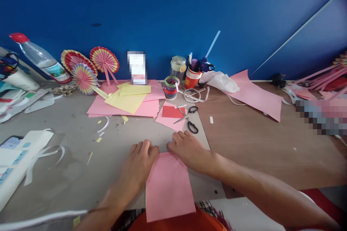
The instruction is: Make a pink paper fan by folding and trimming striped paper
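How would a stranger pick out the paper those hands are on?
Find the blue wall, then come down to the grey desktop before it. Near its front edge, the left hand and right hand touch the far end of a pink sheet. Unlike the other pink sheets farther back, this one reaches past that edge.

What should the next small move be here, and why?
Probably press a narrow fold along the far edge of the pink sheet: the left hand and right hand are at its far corners with fingers curled, the sheet stretches back toward the person, and pleated paper fans stand at the back.
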Demonstrator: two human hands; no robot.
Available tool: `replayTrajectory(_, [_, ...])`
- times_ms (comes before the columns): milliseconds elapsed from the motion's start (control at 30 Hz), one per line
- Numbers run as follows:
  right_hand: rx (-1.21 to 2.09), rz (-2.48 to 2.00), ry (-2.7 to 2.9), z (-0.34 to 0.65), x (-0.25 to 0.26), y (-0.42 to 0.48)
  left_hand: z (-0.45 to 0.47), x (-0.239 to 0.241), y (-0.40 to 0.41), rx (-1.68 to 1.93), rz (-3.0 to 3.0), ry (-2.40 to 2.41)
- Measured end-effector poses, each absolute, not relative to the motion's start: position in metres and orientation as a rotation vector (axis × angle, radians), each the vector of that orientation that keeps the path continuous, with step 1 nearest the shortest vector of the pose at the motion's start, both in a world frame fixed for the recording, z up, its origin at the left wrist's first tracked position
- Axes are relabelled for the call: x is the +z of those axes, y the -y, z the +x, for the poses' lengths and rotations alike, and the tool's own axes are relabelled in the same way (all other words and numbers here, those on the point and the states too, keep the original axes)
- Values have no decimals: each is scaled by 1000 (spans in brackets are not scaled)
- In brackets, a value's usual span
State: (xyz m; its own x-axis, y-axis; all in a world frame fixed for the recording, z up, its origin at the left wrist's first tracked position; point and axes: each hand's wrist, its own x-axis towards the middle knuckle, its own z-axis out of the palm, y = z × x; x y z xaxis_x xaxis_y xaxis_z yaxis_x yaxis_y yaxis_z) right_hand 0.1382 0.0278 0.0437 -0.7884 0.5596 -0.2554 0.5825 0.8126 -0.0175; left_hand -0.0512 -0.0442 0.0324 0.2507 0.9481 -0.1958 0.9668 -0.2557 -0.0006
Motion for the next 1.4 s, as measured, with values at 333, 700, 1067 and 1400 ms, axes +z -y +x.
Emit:
replayTrajectory(333, [164, 791, -3104, 156, 4, -1, -65, 8, 53, 58, 2912, -1511])
replayTrajectory(700, [154, 856, -3075, 162, -1, 2, -72, 8, 55, 47, 2816, -1504])
replayTrajectory(1067, [-63, 854, -3003, 163, 0, -4, -76, 6, 64, 16, 2750, -1594])
replayTrajectory(1400, [-722, 904, -2859, 165, 20, -28, -65, 37, 48, 36, 2361, -1679])
